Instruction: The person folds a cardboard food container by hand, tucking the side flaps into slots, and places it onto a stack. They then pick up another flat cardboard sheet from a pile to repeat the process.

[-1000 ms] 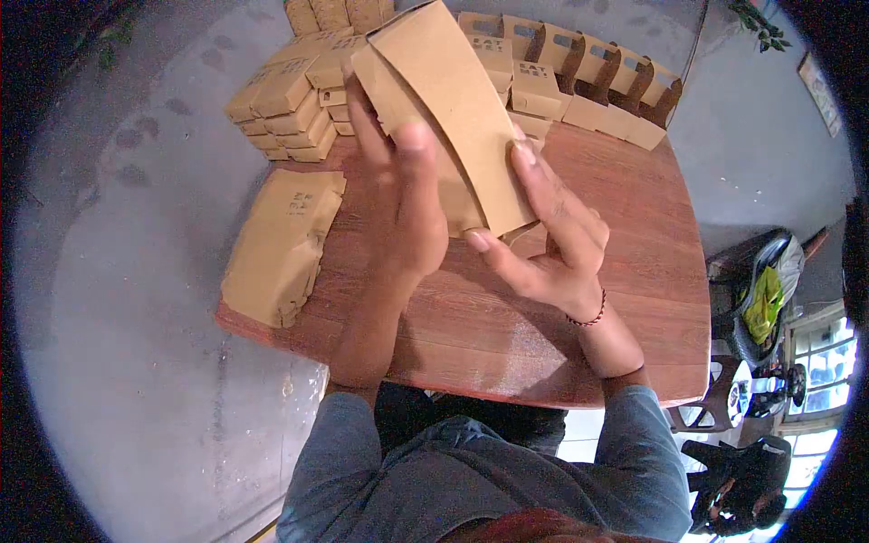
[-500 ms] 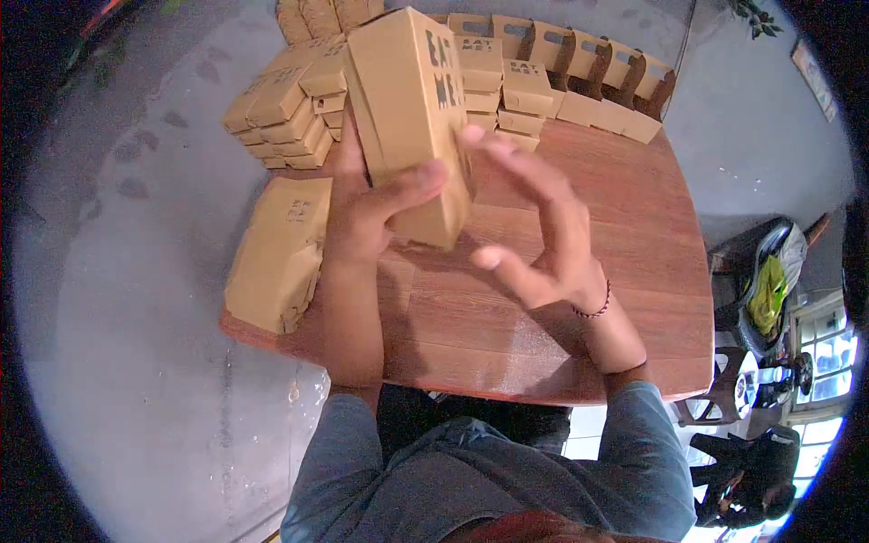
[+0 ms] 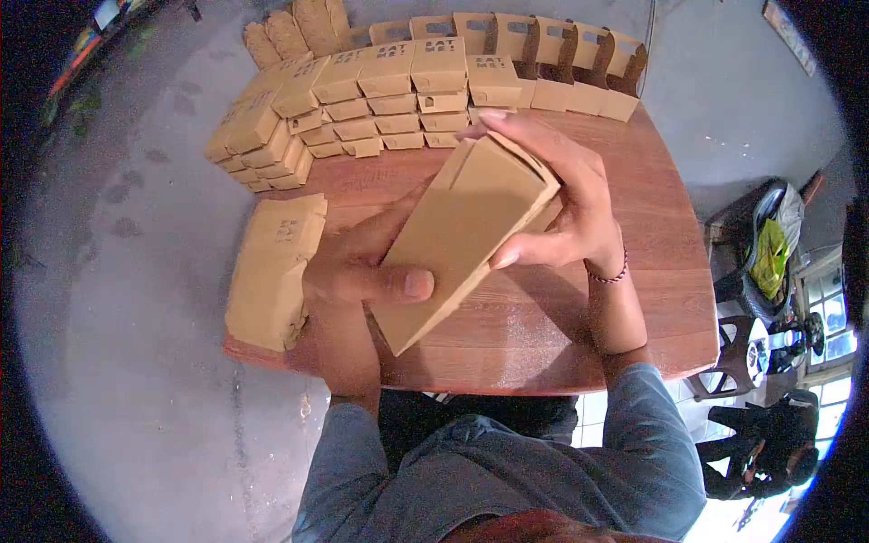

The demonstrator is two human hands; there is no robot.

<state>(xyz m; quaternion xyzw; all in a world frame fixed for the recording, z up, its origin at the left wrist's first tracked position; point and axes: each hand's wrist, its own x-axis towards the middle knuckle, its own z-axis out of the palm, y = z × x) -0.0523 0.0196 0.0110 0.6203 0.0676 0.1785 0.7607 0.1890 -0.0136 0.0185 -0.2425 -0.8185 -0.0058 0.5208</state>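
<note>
A closed brown cardboard box (image 3: 471,226) is held tilted above the wooden table (image 3: 634,308). My left hand (image 3: 367,267) grips its lower left part, with the thumb lying on the broad face and the other fingers hidden beneath. Around the upper right end, my right hand (image 3: 566,195) has its fingers over the top edge and its thumb at the side; a braided bracelet is on that wrist. Flap edges show at this end. No print is visible on the faces turned to the camera.
Stacked boxes (image 3: 389,72) marked "EAT ME!" line the table's back and left. Open cardboard carriers (image 3: 579,77) stand at the back right. Flattened cardboard pieces (image 3: 267,271) lie at the left edge. Beyond the table's right side are a chair (image 3: 733,353) and a person (image 3: 769,443).
The box has turned over and come lower, its printed side now out of sight. My right hand, apart from it half a second ago, has closed on its upper end. The view has shifted.
</note>
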